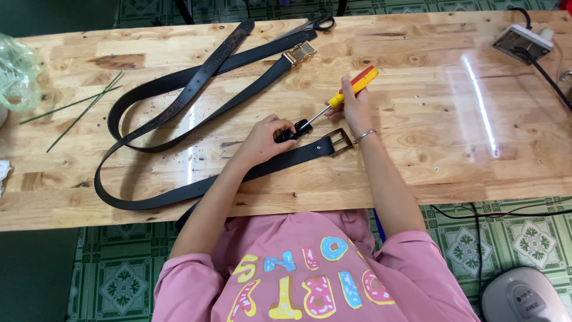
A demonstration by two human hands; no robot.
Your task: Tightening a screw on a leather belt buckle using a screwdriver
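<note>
Head view: both hands at work on a small black belt piece with a screwdriver, mid-surface.

I see my left hand [262,138] pinching the small black piece [296,130] between fingers and thumb, pressing it down so it stays put under the tool. My right hand [355,107] is closed around the screwdriver [345,94] by its yellow and red handle, the shaft slanting down into that piece. Just beside it lies the black belt [280,162] with its dark square buckle [339,141], running toward the near edge of the wooden surface [429,77]. A second belt with a gold buckle [299,53] and scissors [316,22] sit well apart, near the far edge. To the right the wood gives open room.
</note>
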